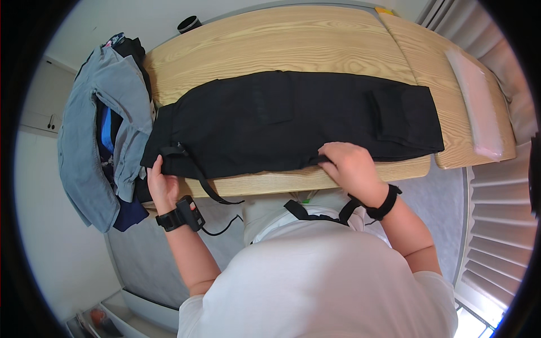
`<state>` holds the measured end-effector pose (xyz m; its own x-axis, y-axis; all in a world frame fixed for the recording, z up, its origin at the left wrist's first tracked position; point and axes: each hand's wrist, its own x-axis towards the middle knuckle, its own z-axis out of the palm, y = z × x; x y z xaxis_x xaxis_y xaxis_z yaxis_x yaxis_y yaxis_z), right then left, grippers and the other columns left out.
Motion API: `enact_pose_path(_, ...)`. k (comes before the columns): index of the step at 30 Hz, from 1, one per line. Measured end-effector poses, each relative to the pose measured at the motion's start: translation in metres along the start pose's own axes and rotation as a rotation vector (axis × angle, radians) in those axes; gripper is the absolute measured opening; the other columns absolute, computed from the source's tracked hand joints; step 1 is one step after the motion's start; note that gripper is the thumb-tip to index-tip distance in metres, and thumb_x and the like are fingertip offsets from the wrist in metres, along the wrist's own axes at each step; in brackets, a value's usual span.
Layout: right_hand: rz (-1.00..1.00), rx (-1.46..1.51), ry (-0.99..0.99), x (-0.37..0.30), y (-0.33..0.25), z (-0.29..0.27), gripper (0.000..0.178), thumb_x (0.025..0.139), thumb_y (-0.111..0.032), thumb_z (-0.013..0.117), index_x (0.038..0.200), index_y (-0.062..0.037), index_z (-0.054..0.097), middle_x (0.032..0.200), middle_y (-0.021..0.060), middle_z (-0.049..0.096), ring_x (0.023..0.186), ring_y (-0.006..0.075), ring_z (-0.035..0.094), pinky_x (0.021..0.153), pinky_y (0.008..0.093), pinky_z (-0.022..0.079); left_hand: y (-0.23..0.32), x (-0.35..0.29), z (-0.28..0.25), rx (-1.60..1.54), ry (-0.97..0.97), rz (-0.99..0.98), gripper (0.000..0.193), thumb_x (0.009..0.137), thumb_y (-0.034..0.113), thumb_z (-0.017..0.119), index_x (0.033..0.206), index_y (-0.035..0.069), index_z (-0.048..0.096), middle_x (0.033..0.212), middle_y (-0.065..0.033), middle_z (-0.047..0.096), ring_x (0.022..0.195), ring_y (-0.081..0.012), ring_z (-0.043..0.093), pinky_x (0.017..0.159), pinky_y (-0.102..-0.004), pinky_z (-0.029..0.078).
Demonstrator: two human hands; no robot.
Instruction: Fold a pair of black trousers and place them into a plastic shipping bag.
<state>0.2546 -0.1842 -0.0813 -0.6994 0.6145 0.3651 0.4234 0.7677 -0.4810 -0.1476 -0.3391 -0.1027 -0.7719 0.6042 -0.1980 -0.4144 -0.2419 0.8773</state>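
Observation:
A pair of black trousers (236, 124) lies lengthwise across the wooden table, folded, with the waistband at the left and the leg ends at the right. My left hand (163, 186) grips the near corner of the waistband, the thumb on top of the cloth. Beside it, a black strap (205, 183) with a small buckle hangs from the waist over the table's near edge. At the near long edge, my right hand (352, 166) pinches a fold of the trousers between thumb and fingers. A pocket flap shows on the upper leg.
A pile of clothes with a grey-blue shirt (84, 129) on top overhangs the table's left end. A flat pack in clear plastic (476, 104) lies at the right end of the table (315, 36). A black cylinder (189, 24) stands behind the far edge. Pleated curtains (496, 225) hang at the right.

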Motion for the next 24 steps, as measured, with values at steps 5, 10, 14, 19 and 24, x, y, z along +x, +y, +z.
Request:
enact_pose_path(5,0.221,0.057,-0.062,0.028,0.000,-0.001,0.022,0.076,-0.019,0.071,0.085,-0.0038,0.059,0.074,0.0122,0.063,0.073,0.0317,0.062,0.064,0.0413,0.049,0.001,0.004,-0.002,-0.163,-0.010,-0.104,0.028,0.090,0.007,0.056,0.117,0.000,0.056,0.111,-0.0122,0.064,0.104,-0.0255,0.062,0.092,-0.0399,0.051)
enact_pose_path(10,0.118,-0.288,0.024,0.036,-0.017,0.010,0.015,0.075,-0.008,0.063,0.087,-0.0044,0.054,0.080,0.0104,0.055,0.081,0.0283,0.055,0.068,0.0378,0.047,0.000,-0.002,0.010,-0.213,-0.055,-0.178,0.026,0.090,0.008,0.057,0.115,-0.001,0.057,0.108,-0.0127,0.065,0.102,-0.0261,0.063,0.091,-0.0399,0.052)
enact_pose_path(14,0.048,-0.204,-0.067,0.027,-0.019,0.020,0.019,0.074,0.000,0.054,0.092,-0.0034,0.057,0.083,0.0113,0.051,0.081,0.0278,0.053,0.070,0.0374,0.047,0.004,-0.009,0.027,-0.010,0.011,0.048,0.031,0.091,0.005,0.055,0.121,0.001,0.053,0.117,-0.0119,0.062,0.106,-0.0253,0.061,0.093,-0.0385,0.050)
enact_pose_path(19,0.063,-0.070,-0.094,0.020,-0.016,0.021,0.036,0.076,0.001,0.054,0.111,-0.0036,0.061,0.088,0.0126,0.051,0.082,0.0280,0.053,0.073,0.0367,0.049,0.031,-0.064,0.109,0.322,-0.045,0.453,0.037,0.090,0.005,0.056,0.127,-0.001,0.050,0.119,-0.0123,0.060,0.109,-0.0232,0.058,0.094,-0.0338,0.046)
enact_pose_path(24,0.051,-0.047,-0.082,0.019,-0.012,0.024,0.037,0.077,-0.001,0.055,0.113,-0.0047,0.064,0.090,0.0129,0.052,0.083,0.0287,0.053,0.073,0.0366,0.049,0.009,-0.100,0.183,0.891,-0.405,0.774,0.038,0.090,0.006,0.056,0.127,-0.001,0.051,0.126,-0.0169,0.057,0.115,-0.0269,0.055,0.099,-0.0345,0.040)
